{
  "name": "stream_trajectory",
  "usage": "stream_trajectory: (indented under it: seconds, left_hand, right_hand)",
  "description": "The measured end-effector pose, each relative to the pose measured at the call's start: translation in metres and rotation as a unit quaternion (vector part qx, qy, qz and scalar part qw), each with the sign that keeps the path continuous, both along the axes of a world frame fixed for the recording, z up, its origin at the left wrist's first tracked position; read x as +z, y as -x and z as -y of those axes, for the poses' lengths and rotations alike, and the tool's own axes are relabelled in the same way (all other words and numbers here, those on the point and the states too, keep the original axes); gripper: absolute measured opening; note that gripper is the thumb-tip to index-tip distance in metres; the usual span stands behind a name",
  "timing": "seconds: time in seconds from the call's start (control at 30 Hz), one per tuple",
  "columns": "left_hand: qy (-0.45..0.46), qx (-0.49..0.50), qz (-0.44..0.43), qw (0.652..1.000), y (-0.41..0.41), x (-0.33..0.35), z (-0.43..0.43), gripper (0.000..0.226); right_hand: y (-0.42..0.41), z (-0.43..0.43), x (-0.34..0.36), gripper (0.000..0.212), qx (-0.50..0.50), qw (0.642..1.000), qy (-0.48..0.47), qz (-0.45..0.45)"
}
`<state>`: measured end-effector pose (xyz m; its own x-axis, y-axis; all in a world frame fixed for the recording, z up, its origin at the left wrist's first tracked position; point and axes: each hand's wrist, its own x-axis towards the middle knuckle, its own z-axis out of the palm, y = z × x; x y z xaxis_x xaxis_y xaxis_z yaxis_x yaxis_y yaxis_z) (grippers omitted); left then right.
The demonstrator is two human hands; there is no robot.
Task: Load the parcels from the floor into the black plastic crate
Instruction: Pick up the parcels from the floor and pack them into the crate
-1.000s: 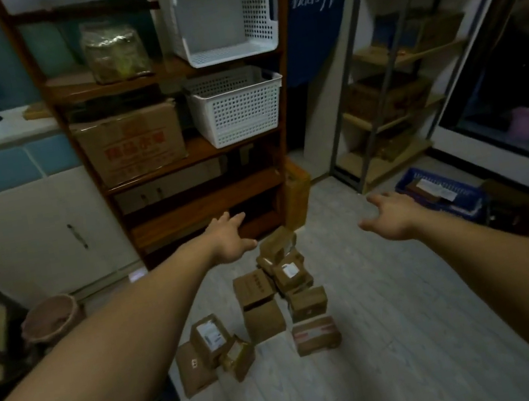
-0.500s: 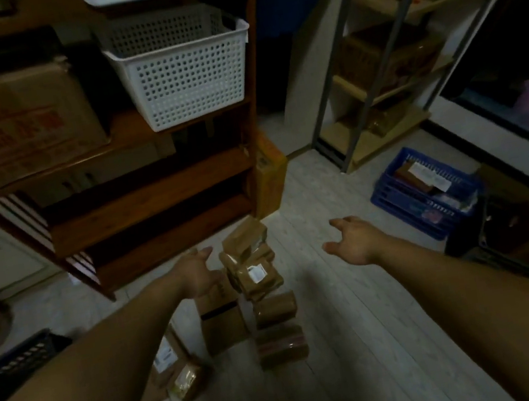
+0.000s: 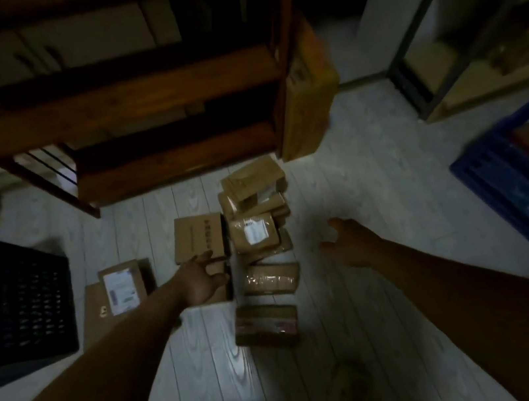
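Note:
Several brown cardboard parcels lie on the pale plank floor in front of a wooden shelf. My left hand (image 3: 199, 281) reaches over the near edge of a square brown box (image 3: 199, 238), fingers spread and holding nothing. My right hand (image 3: 349, 244) hovers open to the right of the taped parcel pile (image 3: 254, 234), apart from it. A labelled parcel (image 3: 121, 287) lies on a flat carton further left. Another taped parcel (image 3: 266, 325) lies nearest me. The black plastic crate (image 3: 19, 301) stands on the floor at the left edge.
A dark wooden shelf unit (image 3: 136, 99) stands behind the parcels, with a yellow-brown box (image 3: 307, 96) leaning at its right end. A blue crate (image 3: 522, 173) with items sits at the right. A metal rack (image 3: 470, 22) fills the far right corner.
The view has tilted down and moved closer to the floor. Both hands have dropped toward the parcels; my left hand now reaches the square box. The black crate has come into view at the left.

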<state>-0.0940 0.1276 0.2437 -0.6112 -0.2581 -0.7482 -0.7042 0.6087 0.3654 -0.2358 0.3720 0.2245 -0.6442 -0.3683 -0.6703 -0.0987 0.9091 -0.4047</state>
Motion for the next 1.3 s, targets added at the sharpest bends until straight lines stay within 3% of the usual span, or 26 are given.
stream_trajectory:
  seconds: [0.17, 0.27, 0.37, 0.53, 0.6, 0.73, 0.87, 1.1, 1.3]
  left_hand:
    - [-0.075, 0.082, -0.018, 0.994, 0.014, -0.16, -0.011, 0.046]
    - [-0.136, 0.148, -0.017, 0.979, 0.017, -0.251, -0.005, 0.065]
    - [-0.121, 0.192, -0.022, 0.974, 0.019, -0.325, -0.002, 0.072]
    - [-0.132, 0.235, -0.027, 0.963, 0.022, -0.39, -0.008, 0.06]
    - [-0.161, 0.284, -0.052, 0.944, 0.021, -0.395, -0.012, 0.049]
    - [-0.206, 0.349, -0.06, 0.912, 0.004, -0.355, -0.022, 0.04]
    - [-0.255, 0.383, -0.027, 0.887, -0.023, -0.265, -0.024, 0.045]
    - [-0.249, 0.416, -0.099, 0.869, -0.046, -0.04, -0.002, 0.017]
    - [-0.268, 0.429, -0.162, 0.847, -0.067, 0.153, 0.027, 0.027]
  right_hand:
    - [-0.002, 0.006, -0.164, 0.089, -0.07, 0.993, 0.032, 0.084]
    - [-0.011, 0.019, -0.251, 0.096, -0.119, 0.981, 0.076, 0.136]
    - [-0.018, 0.031, -0.319, 0.097, -0.179, 0.965, 0.118, 0.153]
    - [-0.012, 0.036, -0.386, 0.062, -0.261, 0.909, 0.126, 0.299]
    - [-0.012, 0.037, -0.394, 0.054, -0.283, 0.9, 0.141, 0.301]
    - [-0.03, 0.038, -0.356, 0.045, -0.291, 0.909, 0.124, 0.272]
    - [-0.047, 0.042, -0.264, 0.044, -0.287, 0.927, 0.085, 0.226]
    - [-0.066, 0.067, -0.035, 0.041, -0.262, 0.936, 0.148, 0.182]
    - [-0.086, 0.096, 0.167, 0.043, -0.249, 0.939, 0.208, 0.114]
